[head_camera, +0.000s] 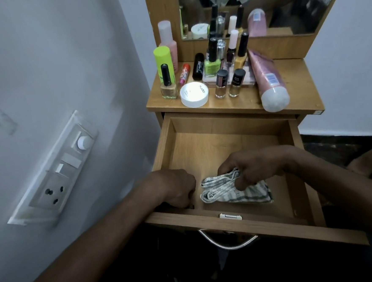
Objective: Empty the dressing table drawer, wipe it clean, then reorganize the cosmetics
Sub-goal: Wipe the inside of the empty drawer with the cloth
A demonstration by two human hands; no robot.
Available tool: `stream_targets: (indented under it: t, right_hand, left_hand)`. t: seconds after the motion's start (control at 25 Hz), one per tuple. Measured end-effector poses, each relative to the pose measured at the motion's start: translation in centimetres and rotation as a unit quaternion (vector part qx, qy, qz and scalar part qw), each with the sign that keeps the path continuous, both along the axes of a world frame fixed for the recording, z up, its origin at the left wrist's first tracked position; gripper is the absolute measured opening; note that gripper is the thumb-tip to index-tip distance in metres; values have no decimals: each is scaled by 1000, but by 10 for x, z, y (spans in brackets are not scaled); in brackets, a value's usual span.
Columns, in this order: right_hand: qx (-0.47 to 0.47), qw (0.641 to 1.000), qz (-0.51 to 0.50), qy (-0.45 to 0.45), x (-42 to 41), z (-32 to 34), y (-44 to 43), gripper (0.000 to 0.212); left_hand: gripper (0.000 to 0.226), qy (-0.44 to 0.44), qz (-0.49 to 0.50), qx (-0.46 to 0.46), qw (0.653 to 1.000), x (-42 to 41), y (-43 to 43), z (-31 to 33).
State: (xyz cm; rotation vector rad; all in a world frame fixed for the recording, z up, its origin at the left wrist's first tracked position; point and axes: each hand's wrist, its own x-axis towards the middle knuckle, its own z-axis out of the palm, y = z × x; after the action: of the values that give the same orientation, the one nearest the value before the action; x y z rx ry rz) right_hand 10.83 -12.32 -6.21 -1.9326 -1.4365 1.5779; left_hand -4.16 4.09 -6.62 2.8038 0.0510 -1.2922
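Observation:
The wooden drawer [205, 146] is pulled out and holds only a grey-and-white striped cloth [226, 195] at its front. My right hand [252, 164] grips the top of that cloth and presses it on the drawer floor. My left hand [177, 187] is curled over the drawer's front left corner, fingers closed on the front panel. Cosmetics stand on the dressing table top [295, 78]: a white round jar [194, 94], several nail polish bottles [221, 83], a lime-capped bottle [163, 61] and a pink tube [269, 80] lying on its side.
A mirror [259, 5] rises behind the cosmetics. A white wall with a switch and socket panel [55, 169] is close on the left. A metal handle [228, 241] hangs below the drawer front. Dark floor lies to the right.

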Motion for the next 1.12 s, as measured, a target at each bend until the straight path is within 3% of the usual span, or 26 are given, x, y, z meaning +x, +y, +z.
stream_targets:
  t: [0.2, 0.32, 0.44, 0.52, 0.64, 0.68, 0.84, 1.12]
  right_hand:
    - [18, 999, -25, 14, -1, -4, -7, 25]
    - [22, 999, -37, 29, -2, -3, -8, 25]
    - [26, 998, -46, 22, -3, -3, -8, 24]
    - [28, 998, -50, 21, -5, -2, -9, 24]
    - [25, 997, -60, 41, -6, -1, -11, 28]
    - [24, 997, -66, 46, -6, 0, -11, 28]
    - [31, 996, -73, 39, -8, 0, -12, 27]
    - [35, 994, -84, 55, -12, -1, -13, 29]
  left_hand:
    - [19, 36, 48, -90, 994, 0, 16, 5]
    - [23, -6, 156, -272, 950, 0, 33, 36]
    - [34, -186, 265, -410, 853, -5, 63, 75]
    - [21, -339, 333, -430, 768, -3, 80, 86]
    - [21, -571, 416, -344, 618, 15, 90, 71]
    - [23, -614, 424, -294, 597, 22, 91, 63]
    - [20, -668, 421, -174, 589, 38, 86, 40]
    - [20, -691, 402, -148, 582, 50, 76, 34]
